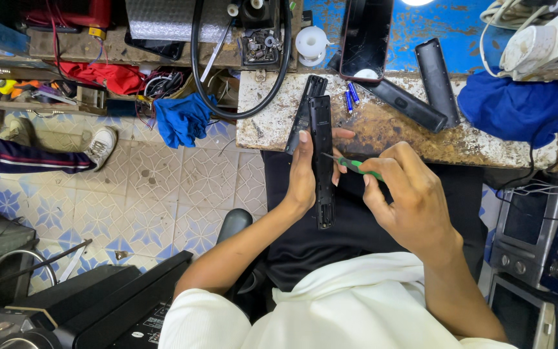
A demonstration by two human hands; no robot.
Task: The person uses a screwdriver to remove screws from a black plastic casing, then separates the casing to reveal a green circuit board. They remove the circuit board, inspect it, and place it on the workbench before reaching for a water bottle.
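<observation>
My left hand grips a long black remote control, held lengthwise over my lap. My right hand pinches a small green-handled screwdriver whose thin tip touches the remote's right side. A second black remote shell lies slanted on the worn bench edge just beyond the held one. Two small blue batteries rest beside it.
Two more black remote halves and a dark phone lie on the bench, with a blue cloth at right. Another person's leg and white shoe rest on the tiled floor at left. Black appliances sit at both lower corners.
</observation>
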